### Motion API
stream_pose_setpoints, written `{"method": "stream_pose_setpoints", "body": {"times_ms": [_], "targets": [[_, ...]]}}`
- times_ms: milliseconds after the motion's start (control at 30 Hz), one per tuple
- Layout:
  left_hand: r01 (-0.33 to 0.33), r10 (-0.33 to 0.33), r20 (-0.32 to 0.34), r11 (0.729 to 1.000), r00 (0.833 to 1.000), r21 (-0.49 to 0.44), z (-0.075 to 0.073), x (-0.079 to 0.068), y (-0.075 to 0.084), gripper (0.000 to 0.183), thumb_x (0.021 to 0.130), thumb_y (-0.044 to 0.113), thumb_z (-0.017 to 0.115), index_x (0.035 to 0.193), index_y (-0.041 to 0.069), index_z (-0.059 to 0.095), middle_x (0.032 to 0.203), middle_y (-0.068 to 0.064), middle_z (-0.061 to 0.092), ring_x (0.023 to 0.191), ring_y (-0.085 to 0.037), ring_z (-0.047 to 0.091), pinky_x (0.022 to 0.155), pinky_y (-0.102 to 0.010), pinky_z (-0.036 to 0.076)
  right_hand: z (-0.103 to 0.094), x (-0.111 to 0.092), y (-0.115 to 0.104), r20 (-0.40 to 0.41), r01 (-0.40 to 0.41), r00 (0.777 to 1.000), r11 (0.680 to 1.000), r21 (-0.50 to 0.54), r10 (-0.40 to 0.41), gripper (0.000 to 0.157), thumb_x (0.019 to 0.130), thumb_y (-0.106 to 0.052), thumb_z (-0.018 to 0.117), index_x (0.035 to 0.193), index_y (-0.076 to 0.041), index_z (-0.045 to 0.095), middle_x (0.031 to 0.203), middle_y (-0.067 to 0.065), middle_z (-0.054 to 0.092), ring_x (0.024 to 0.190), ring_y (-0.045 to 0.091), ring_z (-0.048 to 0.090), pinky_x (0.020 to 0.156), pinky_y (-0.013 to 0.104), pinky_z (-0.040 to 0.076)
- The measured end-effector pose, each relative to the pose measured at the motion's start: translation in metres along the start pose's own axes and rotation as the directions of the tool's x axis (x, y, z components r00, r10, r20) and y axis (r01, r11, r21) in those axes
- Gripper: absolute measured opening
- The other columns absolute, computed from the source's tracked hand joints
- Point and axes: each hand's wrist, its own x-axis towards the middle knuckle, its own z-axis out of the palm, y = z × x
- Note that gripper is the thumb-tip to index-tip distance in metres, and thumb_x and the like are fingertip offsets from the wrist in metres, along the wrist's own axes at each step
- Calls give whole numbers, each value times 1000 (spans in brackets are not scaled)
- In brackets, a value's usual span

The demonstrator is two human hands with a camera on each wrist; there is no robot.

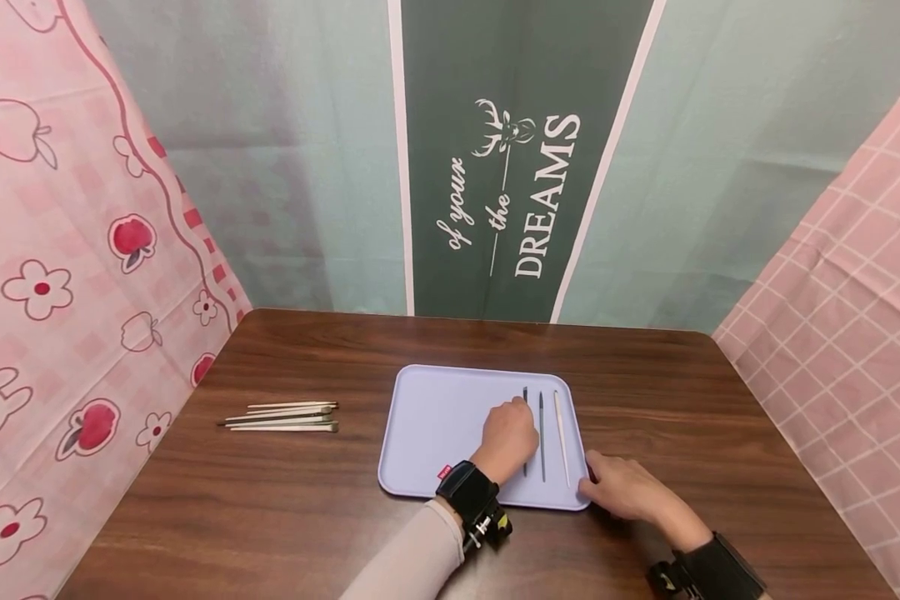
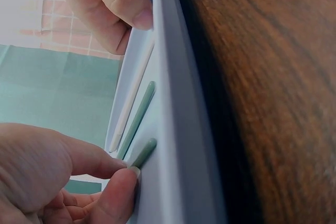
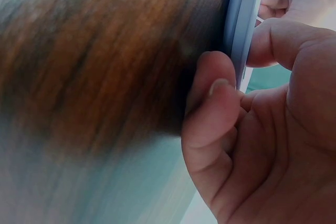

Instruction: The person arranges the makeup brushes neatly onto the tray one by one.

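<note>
A pale lavender tray (image 1: 435, 417) lies on the table with three slim paintbrushes lined up toward its right side. The right one is a white paintbrush (image 1: 562, 437); beside it is a grey-green paintbrush (image 1: 542, 442). My left hand (image 1: 508, 437) is over the tray, thumb and finger pinching the leftmost one, a green-handled paintbrush (image 2: 144, 152); most of that brush hides behind the hand in the head view. At the tray's near right corner, my right hand (image 1: 626, 487) grips the rim, with the rim between thumb and curled fingers in the right wrist view.
Several more paintbrushes (image 1: 285, 418) with light handles lie in a loose bunch on the wooden table (image 1: 270, 517), left of the tray. A green curtain (image 1: 307, 167) hangs behind the table, and pink patterned cloths (image 1: 45, 333) hang at both sides.
</note>
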Motion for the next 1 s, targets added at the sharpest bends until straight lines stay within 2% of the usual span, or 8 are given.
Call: {"method": "stream_pose_setpoints", "body": {"times_ms": [233, 433, 567, 800, 1000], "targets": [[-6, 6, 22, 1000, 1000, -1, -1, -1, 0, 4, 85, 5, 65, 83, 2, 63, 66, -9, 60, 60, -22, 61, 55, -32, 47, 3, 1, 5, -12, 32, 999, 999, -27, -32, 21, 91, -29, 62, 83, -16, 47, 65, -6, 49, 48, 9, 49, 48, 29, 38], [16, -16, 33, 1000, 999, -7, -2, -1, 1, 7, 87, 7, 66, 85, 2, 62, 67, -10, 61, 61, -24, 63, 55, -32, 49, -8, -7, -18, 6, -63, 998, 998, 22, 63, 19, 87, -22, 65, 82, -13, 49, 65, 0, 50, 50, 14, 51, 50, 31, 40], [40, -40, 20, 999, 999, -4, -3, -2, 2, 11, 88, 10, 66, 91, 0, 62, 70, -12, 64, 64, -27, 66, 56, -34, 51, -11, -10, -27, -1, -95, 995, 995, -2, 95, 18, 87, -20, 65, 83, -13, 49, 66, -1, 50, 50, 14, 51, 51, 30, 40], [30, -30, -7, 997, 1000, 70, -9, -4, 0, 27, 89, 23, 71, 104, 2, 65, 83, -10, 69, 73, -25, 68, 58, -35, 53, -13, -10, -27, -2, -81, 997, 997, 2, 81, 19, 87, -21, 65, 82, -13, 49, 65, -1, 50, 50, 14, 51, 50, 31, 40], [-15, 19, -21, 988, 1000, 156, -16, -8, -11, 19, 88, 21, 71, 99, 6, 66, 85, -6, 63, 82, -20, 57, 57, -33, 49, -11, -8, -19, 5, -39, 999, 999, 4, 39, 19, 87, -22, 63, 81, -12, 48, 65, -1, 50, 49, 14, 51, 50, 33, 40]]}}
